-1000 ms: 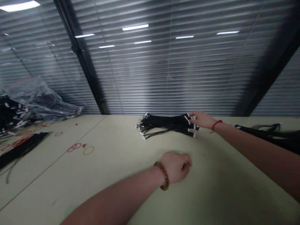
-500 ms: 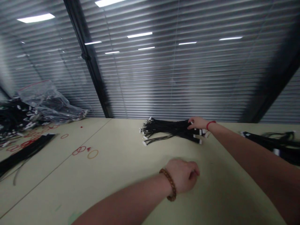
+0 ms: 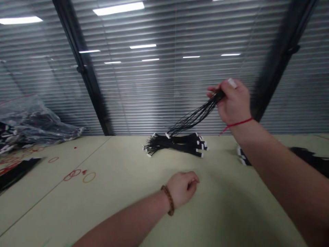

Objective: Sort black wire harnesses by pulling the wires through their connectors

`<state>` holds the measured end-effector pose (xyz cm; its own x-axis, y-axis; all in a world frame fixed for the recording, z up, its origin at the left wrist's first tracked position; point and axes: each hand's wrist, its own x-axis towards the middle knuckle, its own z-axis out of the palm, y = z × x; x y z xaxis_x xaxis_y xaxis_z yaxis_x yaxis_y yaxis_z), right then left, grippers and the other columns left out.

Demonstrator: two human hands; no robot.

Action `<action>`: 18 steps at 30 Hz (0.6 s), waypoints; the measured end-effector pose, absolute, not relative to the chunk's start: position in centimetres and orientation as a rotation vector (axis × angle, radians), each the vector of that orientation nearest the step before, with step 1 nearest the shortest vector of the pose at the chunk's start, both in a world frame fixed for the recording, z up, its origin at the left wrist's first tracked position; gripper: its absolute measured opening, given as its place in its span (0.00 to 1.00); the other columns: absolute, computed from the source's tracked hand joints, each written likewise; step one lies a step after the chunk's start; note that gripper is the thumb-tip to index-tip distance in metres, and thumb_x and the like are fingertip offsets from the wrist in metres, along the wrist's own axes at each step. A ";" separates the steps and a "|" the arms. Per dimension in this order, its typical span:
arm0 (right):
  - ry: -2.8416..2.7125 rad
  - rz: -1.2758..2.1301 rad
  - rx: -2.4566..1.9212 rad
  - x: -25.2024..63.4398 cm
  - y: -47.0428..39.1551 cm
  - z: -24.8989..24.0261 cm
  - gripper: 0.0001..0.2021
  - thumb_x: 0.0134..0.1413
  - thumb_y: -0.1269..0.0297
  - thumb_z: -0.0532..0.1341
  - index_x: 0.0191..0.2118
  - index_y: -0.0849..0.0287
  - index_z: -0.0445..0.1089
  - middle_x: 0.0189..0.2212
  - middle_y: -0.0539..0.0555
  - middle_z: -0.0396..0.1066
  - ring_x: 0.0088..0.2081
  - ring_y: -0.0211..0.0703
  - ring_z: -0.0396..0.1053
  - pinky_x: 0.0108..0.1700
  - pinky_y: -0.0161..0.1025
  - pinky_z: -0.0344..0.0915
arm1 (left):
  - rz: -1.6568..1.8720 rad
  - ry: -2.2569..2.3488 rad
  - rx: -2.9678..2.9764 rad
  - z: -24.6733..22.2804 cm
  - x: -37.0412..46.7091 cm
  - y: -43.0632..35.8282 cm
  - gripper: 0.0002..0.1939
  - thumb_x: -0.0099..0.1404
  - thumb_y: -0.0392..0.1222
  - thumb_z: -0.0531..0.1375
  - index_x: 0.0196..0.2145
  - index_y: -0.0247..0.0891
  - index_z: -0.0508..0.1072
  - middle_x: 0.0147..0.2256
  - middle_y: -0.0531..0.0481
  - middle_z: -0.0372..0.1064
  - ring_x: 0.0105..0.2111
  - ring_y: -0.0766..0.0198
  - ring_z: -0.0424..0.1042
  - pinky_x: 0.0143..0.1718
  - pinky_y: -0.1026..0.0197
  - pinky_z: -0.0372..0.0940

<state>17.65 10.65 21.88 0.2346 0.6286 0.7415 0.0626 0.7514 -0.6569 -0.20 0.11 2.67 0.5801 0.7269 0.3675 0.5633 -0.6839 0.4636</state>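
My right hand [image 3: 232,97], with a red string at the wrist, is raised above the table's back edge, its fingers closed on a black cable [image 3: 203,111] with many thin wires. The cable's far end, with a white connector, hangs down to the left over a pile of black cables [image 3: 180,142] with white connectors. My left hand [image 3: 183,188], with a brown bracelet at the wrist, rests curled on the table [image 3: 123,199] in front of the pile; whether anything is inside its fingers is hidden.
Left lie a clear plastic bag [image 3: 43,123] of cables, a black cable bundle [image 3: 17,173], red rubber bands [image 3: 72,174] and a yellow band [image 3: 89,177]. More black cables [image 3: 311,159] lie at the right, partly behind my right arm. Blinds [image 3: 164,85] stand behind the table.
My right hand has risen from the pile and moved up and right, lifting a black cable. My left hand stays curled on the table. The whole view has shifted slightly.
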 end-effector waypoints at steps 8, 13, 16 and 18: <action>-0.828 0.333 -0.187 19.7 1.7 23.7 0.08 0.59 0.61 0.50 0.32 0.53 0.48 0.22 0.42 0.47 0.16 0.28 0.46 0.18 0.28 0.43 | 1.304 1.083 2.463 4.0 1.8 -2.8 0.15 0.61 0.34 0.54 0.47 0.36 0.59 0.42 0.39 0.62 0.44 0.54 0.63 0.43 0.51 0.63; -0.793 0.505 -0.150 23.0 0.8 23.1 0.15 0.54 0.60 0.57 0.27 0.55 0.47 0.22 0.44 0.43 0.18 0.29 0.41 0.19 0.32 0.43 | 1.445 1.149 2.426 3.8 3.2 -3.4 0.17 0.62 0.35 0.55 0.48 0.39 0.56 0.43 0.42 0.58 0.45 0.54 0.61 0.43 0.50 0.63; -0.785 0.610 -0.165 24.6 0.8 23.3 0.18 0.52 0.64 0.60 0.24 0.56 0.46 0.21 0.44 0.40 0.18 0.30 0.38 0.19 0.33 0.43 | 1.477 1.190 2.420 3.8 3.9 -3.1 0.13 0.63 0.33 0.54 0.46 0.39 0.57 0.41 0.43 0.59 0.43 0.56 0.62 0.43 0.52 0.63; -0.762 0.666 -0.174 25.2 0.5 23.5 0.16 0.54 0.67 0.57 0.24 0.56 0.46 0.21 0.43 0.40 0.18 0.30 0.37 0.19 0.33 0.43 | 1.456 1.200 2.445 4.0 4.2 -2.9 0.11 0.63 0.33 0.54 0.44 0.39 0.59 0.41 0.44 0.59 0.43 0.56 0.62 0.43 0.52 0.63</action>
